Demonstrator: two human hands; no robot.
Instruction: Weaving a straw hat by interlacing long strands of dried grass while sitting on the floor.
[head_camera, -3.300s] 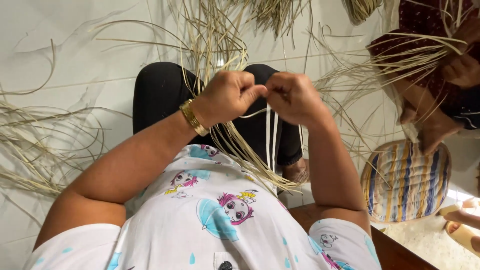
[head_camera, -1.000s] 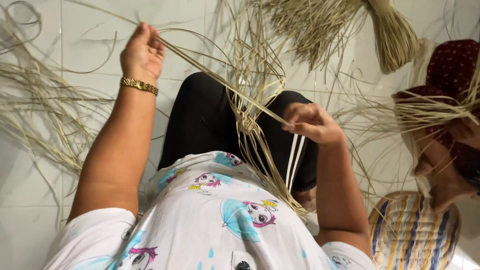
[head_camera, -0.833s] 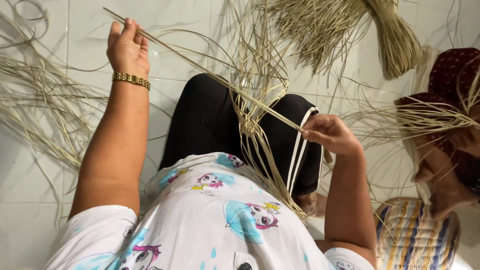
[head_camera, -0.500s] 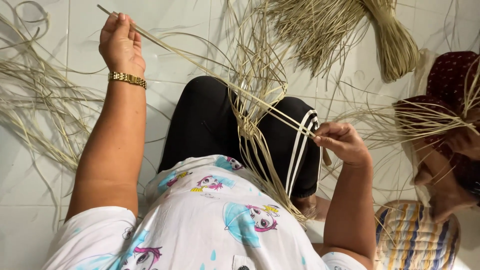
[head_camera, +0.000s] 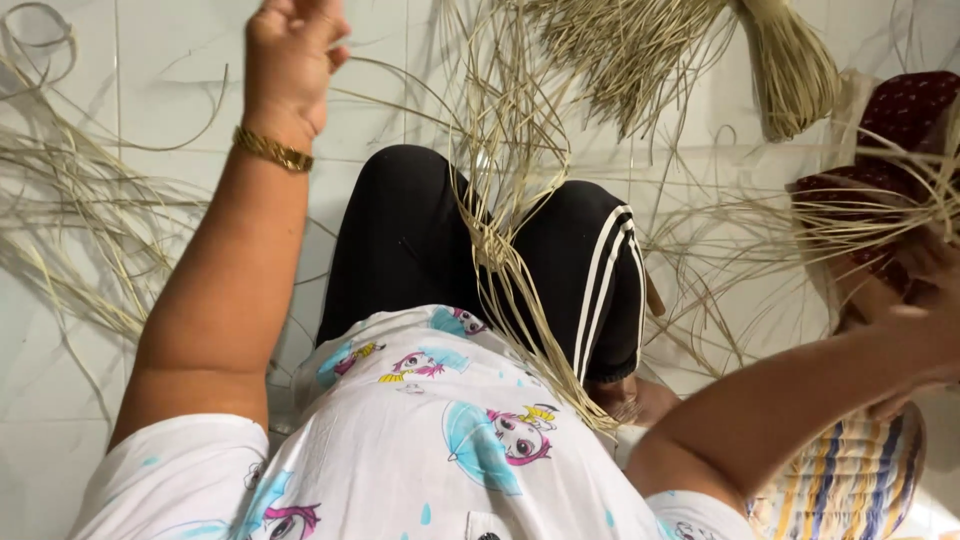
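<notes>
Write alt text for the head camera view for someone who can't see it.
A seated person raises their left hand high and stretches the right arm far out to the side, with a plait of pale straw strands lying across their black-trousered knees. Loose straw bundles cover the white tiled floor.

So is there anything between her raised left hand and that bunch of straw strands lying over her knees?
Nothing visible does. The left hand is up over bare white floor tiles, and the open gap across to the straw strands draped over the black trousers holds only a few loose thin strands.
</notes>
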